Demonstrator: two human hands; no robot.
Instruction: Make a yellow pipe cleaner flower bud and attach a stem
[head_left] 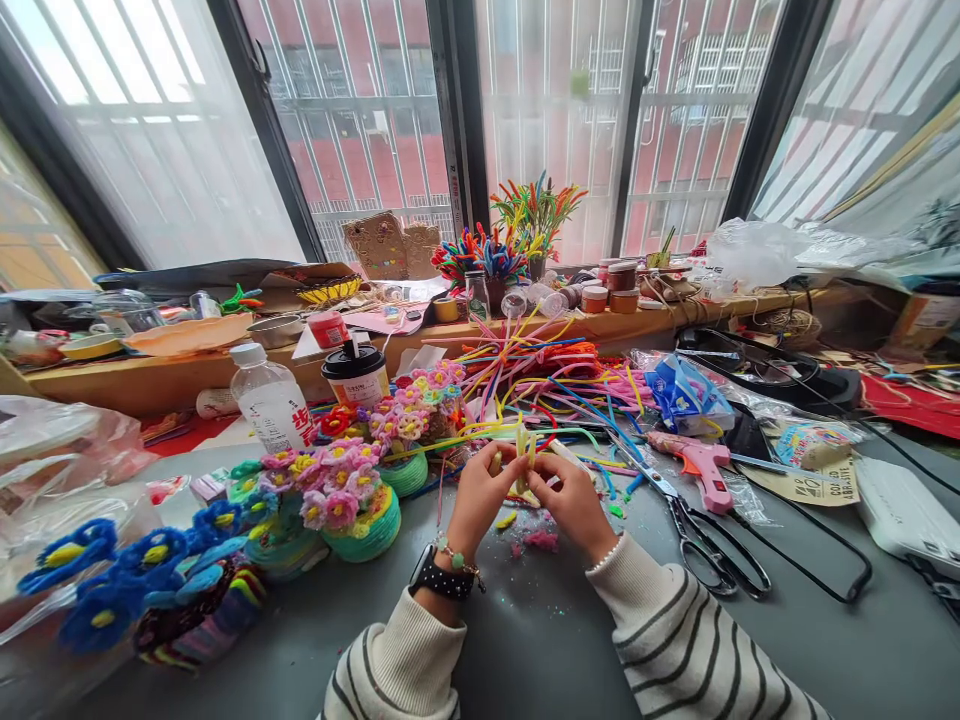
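Pale yellow pipe cleaners [521, 452] stand in a small bent bunch between my two hands, over the middle of the grey table. My left hand [484, 490] pinches the bunch from the left, thumb against fingers. From the right, my right hand [574, 500] closes its fingertips on the same bunch. Where the fingers overlap, the lower part of the bunch is hidden. Pink fluff [541, 541] and a yellow scrap [506, 521] lie on the table just below the hands. Behind them spreads a heap of loose coloured pipe cleaners [540, 370].
Scissors [709, 545] and a pink glue gun [697, 465] with a black cable lie at right. Fuzzy pink flowers [341, 480] in green pots, blue flowers [105, 580], a water bottle [270, 400] and a lidded cup [356, 378] stand at left. A cluttered wooden ledge [431, 345] runs behind.
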